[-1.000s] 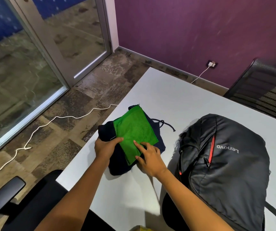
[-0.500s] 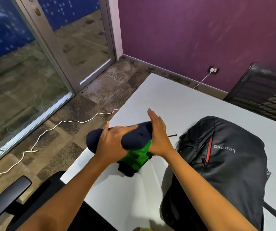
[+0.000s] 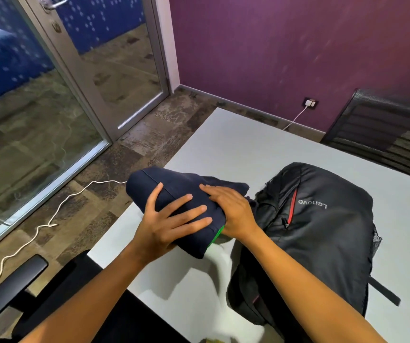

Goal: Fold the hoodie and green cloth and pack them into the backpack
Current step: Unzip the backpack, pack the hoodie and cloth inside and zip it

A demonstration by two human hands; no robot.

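Hoodie [image 3: 174, 191] now rides higher and closer to the backpack [image 3: 322, 231] than half a second ago, carried as a navy bundle clear above the white bench [image 3: 248, 149], its right end just touching the bag's open top. Left hand [image 3: 167, 224] grips it from the near side with fingers spread over the top, while the right hand [image 3: 233, 209], upright a moment back, lies flat across the right end. Green cloth [image 3: 217, 235] has nearly vanished, just a sliver under the bundle by the right wrist.
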